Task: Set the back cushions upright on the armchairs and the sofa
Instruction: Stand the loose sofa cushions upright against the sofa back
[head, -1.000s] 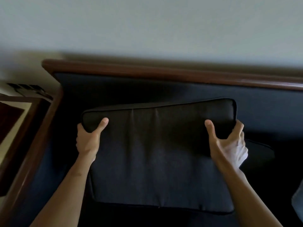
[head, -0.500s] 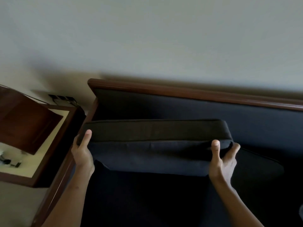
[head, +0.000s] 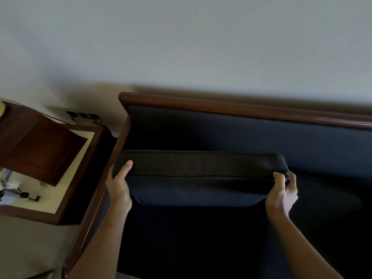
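1. Left hand (head: 118, 184) clasped on the left end of the dark back cushion (head: 201, 176), thumb over its top band.
2. Right hand (head: 281, 192) clenched on its right end.
3. Cushion held on edge above the sofa (head: 241, 133) seat, near the backrest, just inside the wooden arm (head: 94, 206).
4. Second cushion (head: 326, 196) lying to the right.

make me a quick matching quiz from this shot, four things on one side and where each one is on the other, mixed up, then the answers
Things:
1. left hand
2. right hand
3. side table
4. wooden rail

Places:
A. along the top of the sofa back
B. gripping the cushion's right end
C. left of the sofa
D. gripping the cushion's left end

Pairs: 1-D, 2-B, 3-C, 4-A
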